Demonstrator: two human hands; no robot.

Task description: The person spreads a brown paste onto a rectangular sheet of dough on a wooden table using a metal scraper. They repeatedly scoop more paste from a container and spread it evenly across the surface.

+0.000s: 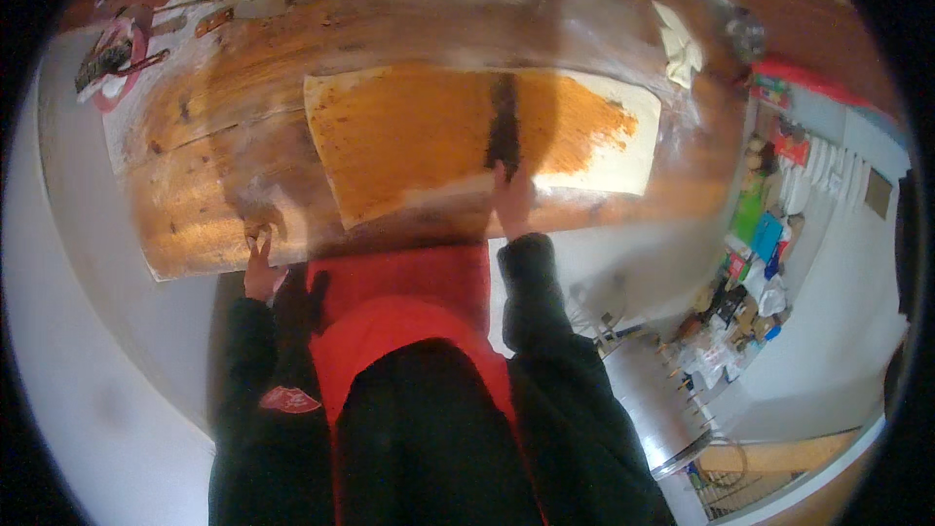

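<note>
A large sheet of rolled dough point(632, 172) lies on the floured wooden worktop point(219, 124). An orange-brown paste or powder point(416, 131) covers most of it, while the right end and part of the near edge show pale dough. My right hand point(513, 197) grips a dark, flat, blade-like spreading tool point(504, 117), which lies across the coated dough and points away from me. My left hand point(263, 267) rests at the near edge of the worktop, left of the dough, with fingers apart and nothing seen in it.
A crumpled pale dough scrap point(681, 47) lies at the back right. A brush point(109, 62) and a pink ring-shaped thing are at the far left, near a small brown-handled tool point(214, 22). Containers stand at the back left. A metal drum point(650, 402) stands low on the right.
</note>
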